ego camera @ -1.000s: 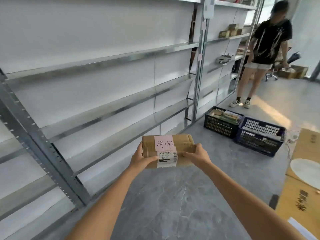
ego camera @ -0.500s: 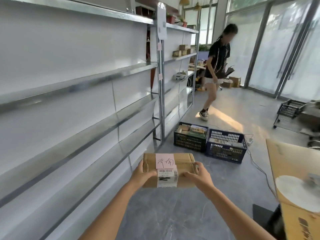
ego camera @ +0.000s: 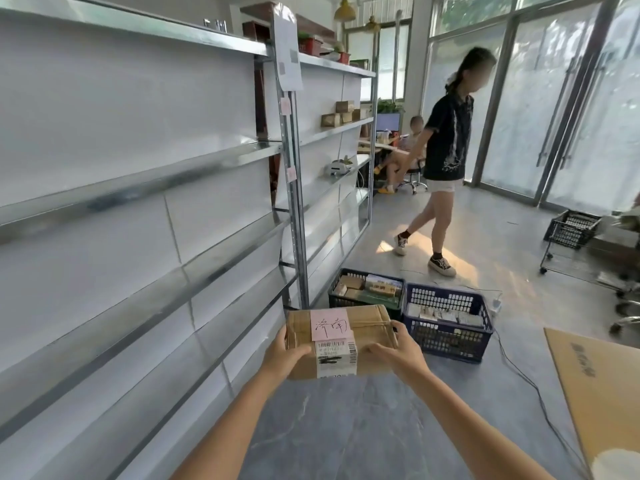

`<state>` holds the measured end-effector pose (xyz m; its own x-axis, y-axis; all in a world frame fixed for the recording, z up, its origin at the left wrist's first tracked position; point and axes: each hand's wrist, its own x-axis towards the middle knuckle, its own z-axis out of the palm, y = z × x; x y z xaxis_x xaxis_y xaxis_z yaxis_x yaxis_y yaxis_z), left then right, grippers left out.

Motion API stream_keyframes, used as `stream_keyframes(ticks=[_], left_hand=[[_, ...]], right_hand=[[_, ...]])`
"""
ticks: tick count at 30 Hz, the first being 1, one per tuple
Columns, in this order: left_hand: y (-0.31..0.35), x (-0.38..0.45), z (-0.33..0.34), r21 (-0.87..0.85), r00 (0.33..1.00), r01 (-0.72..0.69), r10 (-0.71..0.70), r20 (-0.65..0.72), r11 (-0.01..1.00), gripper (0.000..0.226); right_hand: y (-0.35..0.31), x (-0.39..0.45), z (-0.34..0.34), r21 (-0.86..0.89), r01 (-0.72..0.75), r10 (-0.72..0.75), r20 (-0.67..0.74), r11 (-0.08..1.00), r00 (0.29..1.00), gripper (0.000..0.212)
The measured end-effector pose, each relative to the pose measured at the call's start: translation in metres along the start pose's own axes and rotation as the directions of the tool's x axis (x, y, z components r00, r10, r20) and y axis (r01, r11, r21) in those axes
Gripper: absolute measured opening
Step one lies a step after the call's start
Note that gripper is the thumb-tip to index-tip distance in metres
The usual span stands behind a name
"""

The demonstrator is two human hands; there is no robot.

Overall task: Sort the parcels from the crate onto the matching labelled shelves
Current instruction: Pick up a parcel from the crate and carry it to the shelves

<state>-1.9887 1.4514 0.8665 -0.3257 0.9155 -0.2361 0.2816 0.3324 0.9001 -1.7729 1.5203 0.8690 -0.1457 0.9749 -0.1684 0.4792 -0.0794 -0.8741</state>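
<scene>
I hold a brown cardboard parcel (ego camera: 370, 327) in front of me at waist height, with a pink handwritten note and a white barcode label on it. My left hand (ego camera: 282, 355) grips its left end and my right hand (ego camera: 398, 351) grips its right end. Beyond it on the floor stand a black crate (ego camera: 346, 301) with several parcels and a blue crate (ego camera: 446, 336) beside it. White metal shelves (ego camera: 145, 168) run along my left; small pink labels (ego camera: 285, 105) hang on the upright post. A farther shelf bay (ego camera: 341, 124) carries a few small boxes.
A person in a black shirt (ego camera: 445, 161) walks across the floor behind the crates; another person sits at a desk farther back. A cable (ego camera: 519, 372) trails over the grey floor. A large flat cardboard sheet (ego camera: 602, 393) lies at the right. A wire cart (ego camera: 571, 233) stands by the glass doors.
My view has lifted and swung right along the shelves, showing more of the room. The parcel stays held in both hands. The person in black has stepped to the right.
</scene>
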Motion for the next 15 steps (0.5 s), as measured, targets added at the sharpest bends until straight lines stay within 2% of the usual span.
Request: stream_keyframes(ticks=[2,9,13,15], left_hand=[[0.017,0.033,0.006,-0.006,1.000,-0.010,0.010,-0.006,1.000,0.062],[0.066,0.158,0.028,-0.036,1.000,0.003,-0.004,-0.017,0.999,0.071],[0.096,0.237,0.036,-0.046,1.000,-0.017,0.016,-0.017,0.999,0.072],[0.118,0.272,0.038,-0.047,0.999,-0.046,0.045,-0.019,0.998,0.065]], right_hand=[[-0.007,0.036,-0.009,0.004,0.018,-0.018,0.000,1.000,1.000,0.075],[-0.021,0.170,-0.028,-0.030,0.010,-0.010,-0.013,0.999,1.000,0.076],[-0.039,0.247,-0.042,-0.012,0.043,-0.043,-0.027,0.999,0.999,0.069],[-0.051,0.285,-0.050,0.011,0.038,-0.038,-0.042,0.999,0.998,0.067]])
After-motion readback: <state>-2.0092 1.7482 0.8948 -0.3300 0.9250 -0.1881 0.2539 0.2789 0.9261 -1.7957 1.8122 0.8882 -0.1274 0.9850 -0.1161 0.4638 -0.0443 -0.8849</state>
